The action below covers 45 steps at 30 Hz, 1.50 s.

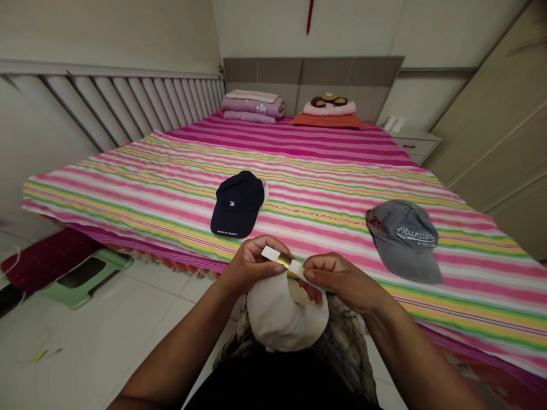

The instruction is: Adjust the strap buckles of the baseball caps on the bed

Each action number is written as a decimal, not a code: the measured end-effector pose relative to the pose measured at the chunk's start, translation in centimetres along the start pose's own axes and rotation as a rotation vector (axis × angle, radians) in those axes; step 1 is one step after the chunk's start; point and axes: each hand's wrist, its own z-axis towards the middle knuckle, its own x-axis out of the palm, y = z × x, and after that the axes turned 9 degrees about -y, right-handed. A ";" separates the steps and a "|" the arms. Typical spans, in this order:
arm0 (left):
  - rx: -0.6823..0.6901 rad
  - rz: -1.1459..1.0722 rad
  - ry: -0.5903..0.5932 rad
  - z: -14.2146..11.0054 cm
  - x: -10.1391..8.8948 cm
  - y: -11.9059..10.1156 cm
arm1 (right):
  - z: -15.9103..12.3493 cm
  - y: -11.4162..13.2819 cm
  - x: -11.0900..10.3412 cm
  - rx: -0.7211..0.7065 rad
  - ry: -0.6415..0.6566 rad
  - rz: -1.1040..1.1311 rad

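A white cap (pixel 280 319) hangs in front of me, just off the bed's near edge. My left hand (pixel 250 265) pinches the cap's white back strap (pixel 273 254) near its gold buckle (pixel 284 261). My right hand (pixel 337 279) is closed on the other end of that strap, fingers curled under it. A dark navy cap (pixel 237 205) lies on the striped bedspread (pixel 171 182) just beyond my hands. To the right rests a grey cap (pixel 405 239) with white lettering.
Folded purple blankets (pixel 253 106) and a pink and orange pillow stack (pixel 328 111) sit at the headboard. A green plastic stool (pixel 83 276) and red mat (pixel 43 256) are on the tiled floor at left. A nightstand (pixel 416 142) and wardrobe (pixel 499 131) stand at right.
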 end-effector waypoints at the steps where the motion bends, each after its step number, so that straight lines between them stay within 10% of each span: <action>1: -0.003 -0.001 0.008 0.0 -0.1 -0.1 | 0.1 0.0 0.1 0.001 0.002 0.002; 23: 0.180 0.177 0.042 -0.1 -0.5 -1.0 | 0.4 0.5 1.6 -0.040 -0.196 -0.022; 45: -0.031 0.117 0.115 -0.1 -0.5 -1.3 | 0.4 0.9 1.3 0.009 -0.170 -0.002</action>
